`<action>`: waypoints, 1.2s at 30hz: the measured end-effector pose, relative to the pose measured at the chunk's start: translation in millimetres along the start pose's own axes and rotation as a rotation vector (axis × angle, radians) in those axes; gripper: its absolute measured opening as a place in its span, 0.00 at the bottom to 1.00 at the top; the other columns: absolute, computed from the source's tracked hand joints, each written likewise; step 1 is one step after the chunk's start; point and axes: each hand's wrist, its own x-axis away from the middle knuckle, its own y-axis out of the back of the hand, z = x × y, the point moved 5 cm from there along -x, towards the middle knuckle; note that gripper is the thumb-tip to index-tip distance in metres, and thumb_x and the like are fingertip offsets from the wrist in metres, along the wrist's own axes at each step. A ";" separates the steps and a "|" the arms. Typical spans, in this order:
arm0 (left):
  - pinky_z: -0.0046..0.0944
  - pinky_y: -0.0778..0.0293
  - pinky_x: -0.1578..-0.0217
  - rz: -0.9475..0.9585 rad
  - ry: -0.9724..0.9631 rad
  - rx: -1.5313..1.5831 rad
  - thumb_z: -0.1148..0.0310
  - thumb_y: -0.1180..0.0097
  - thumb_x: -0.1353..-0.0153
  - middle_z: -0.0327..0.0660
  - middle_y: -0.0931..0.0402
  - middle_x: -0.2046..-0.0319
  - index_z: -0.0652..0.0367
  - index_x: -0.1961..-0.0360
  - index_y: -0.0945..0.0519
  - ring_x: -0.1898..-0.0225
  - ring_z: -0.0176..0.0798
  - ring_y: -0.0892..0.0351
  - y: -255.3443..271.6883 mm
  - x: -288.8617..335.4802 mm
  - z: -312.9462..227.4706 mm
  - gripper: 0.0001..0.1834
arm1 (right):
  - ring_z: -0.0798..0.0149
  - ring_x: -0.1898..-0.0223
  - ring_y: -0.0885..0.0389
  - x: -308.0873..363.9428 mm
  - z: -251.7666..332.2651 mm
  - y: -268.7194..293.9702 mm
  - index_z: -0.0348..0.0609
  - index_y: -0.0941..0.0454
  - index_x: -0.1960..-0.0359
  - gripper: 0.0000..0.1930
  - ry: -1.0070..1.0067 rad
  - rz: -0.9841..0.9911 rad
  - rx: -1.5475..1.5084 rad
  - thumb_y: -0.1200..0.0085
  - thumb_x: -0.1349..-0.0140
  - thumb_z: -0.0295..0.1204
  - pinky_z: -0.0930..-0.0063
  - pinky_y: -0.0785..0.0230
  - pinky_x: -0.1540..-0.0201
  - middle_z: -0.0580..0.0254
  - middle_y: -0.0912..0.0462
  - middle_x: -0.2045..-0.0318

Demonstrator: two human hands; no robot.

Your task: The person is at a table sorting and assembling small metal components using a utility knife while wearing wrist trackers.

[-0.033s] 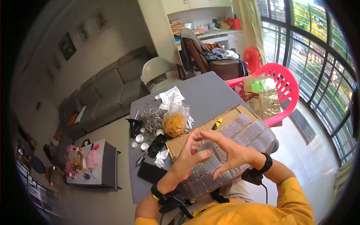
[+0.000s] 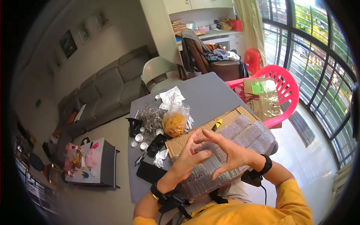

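My left hand (image 2: 186,160) and my right hand (image 2: 235,155) curve toward each other above a cardboard sheet (image 2: 180,145). Between their curled fingers is a translucent, ribbed pale bundle (image 2: 212,164), gripped from both sides; its exact kind is unclear. Under and beyond the hands, rows of shiny silvery, ridged pieces (image 2: 255,135) cover most of the cardboard. A yellow-and-black utility knife (image 2: 216,125) lies at the far side of these rows. Left of the cardboard sits a clear bag of orange-yellow rubber bands (image 2: 174,124), touching a heap of thin metal pieces (image 2: 150,119).
White round caps (image 2: 139,138), crumpled paper (image 2: 161,158) and a black flat case (image 2: 150,173) lie on the grey table (image 2: 202,92). A pink chair (image 2: 294,92) bearing a cardboard box (image 2: 264,101) stands at the right. A low table (image 2: 107,165) and sofa (image 2: 108,88) are at left.
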 end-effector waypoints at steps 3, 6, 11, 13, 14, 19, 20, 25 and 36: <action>0.32 0.34 0.53 0.017 0.029 0.013 0.71 0.45 0.47 0.43 0.40 0.48 0.60 0.37 0.60 0.50 0.33 0.36 6.0 -6.2 13.4 0.44 | 0.52 0.43 0.40 3.2 -3.1 -2.9 0.41 0.56 0.37 0.55 -0.047 -0.034 -0.089 0.30 0.66 0.39 0.62 0.47 0.43 0.52 0.39 0.44; 0.32 0.33 0.54 0.035 0.057 0.064 0.72 0.44 0.47 0.44 0.41 0.48 0.59 0.37 0.59 0.51 0.33 0.35 2.4 -7.3 19.1 0.44 | 0.52 0.47 0.35 5.0 1.2 -0.4 0.40 0.54 0.38 0.53 -0.064 -0.047 0.037 0.31 0.64 0.38 0.62 0.43 0.46 0.50 0.37 0.47; 0.31 0.30 0.56 0.053 0.095 0.237 0.78 0.42 0.51 0.45 0.37 0.49 0.57 0.37 0.59 0.53 0.33 0.31 -11.7 -9.9 22.7 0.46 | 0.50 0.52 0.31 15.8 2.0 2.9 0.40 0.47 0.40 0.46 0.035 -0.072 0.128 0.33 0.61 0.34 0.61 0.39 0.47 0.48 0.34 0.51; 0.31 0.29 0.56 0.069 0.003 0.179 0.82 0.41 0.53 0.45 0.33 0.53 0.54 0.37 0.60 0.56 0.34 0.29 -14.0 -13.0 18.5 0.48 | 0.49 0.53 0.30 20.7 -2.5 -0.4 0.40 0.45 0.41 0.45 0.107 -0.073 0.212 0.33 0.61 0.34 0.60 0.40 0.46 0.48 0.33 0.51; 0.31 0.29 0.56 0.068 0.002 0.180 0.82 0.41 0.53 0.45 0.33 0.53 0.54 0.37 0.60 0.56 0.34 0.29 -15.6 -13.3 17.2 0.48 | 0.49 0.53 0.30 23.0 -2.6 -1.9 0.41 0.44 0.42 0.43 0.181 -0.078 0.295 0.33 0.61 0.34 0.58 0.40 0.45 0.48 0.33 0.51; 0.32 0.28 0.56 0.068 0.018 0.076 0.83 0.42 0.53 0.44 0.32 0.53 0.51 0.36 0.63 0.56 0.33 0.28 -19.0 -11.9 13.9 0.51 | 0.48 0.51 0.32 29.9 -4.3 -2.1 0.44 0.46 0.41 0.44 0.217 -0.141 0.223 0.33 0.61 0.33 0.55 0.42 0.44 0.47 0.33 0.50; 0.32 0.28 0.56 0.071 0.023 0.075 0.83 0.42 0.53 0.44 0.32 0.53 0.51 0.36 0.63 0.56 0.33 0.28 -19.1 -12.8 15.1 0.51 | 0.47 0.50 0.33 31.0 -6.3 -1.2 0.45 0.47 0.40 0.45 0.176 -0.166 0.132 0.32 0.61 0.33 0.55 0.42 0.45 0.46 0.33 0.50; 0.33 0.28 0.57 -0.003 0.002 0.089 0.84 0.43 0.53 0.45 0.33 0.53 0.51 0.36 0.62 0.57 0.33 0.28 -13.7 -12.8 17.0 0.50 | 0.44 0.47 0.36 33.1 -14.5 -9.1 0.45 0.51 0.39 0.48 0.074 -0.187 0.088 0.32 0.61 0.35 0.54 0.43 0.45 0.45 0.35 0.49; 0.35 0.33 0.51 -0.019 -0.107 0.243 0.80 0.39 0.54 0.44 0.38 0.49 0.49 0.36 0.60 0.49 0.35 0.35 -3.1 -1.0 11.2 0.51 | 0.49 0.45 0.39 16.5 -11.6 -0.5 0.45 0.54 0.37 0.52 0.021 -0.213 0.134 0.31 0.63 0.37 0.60 0.49 0.42 0.49 0.38 0.46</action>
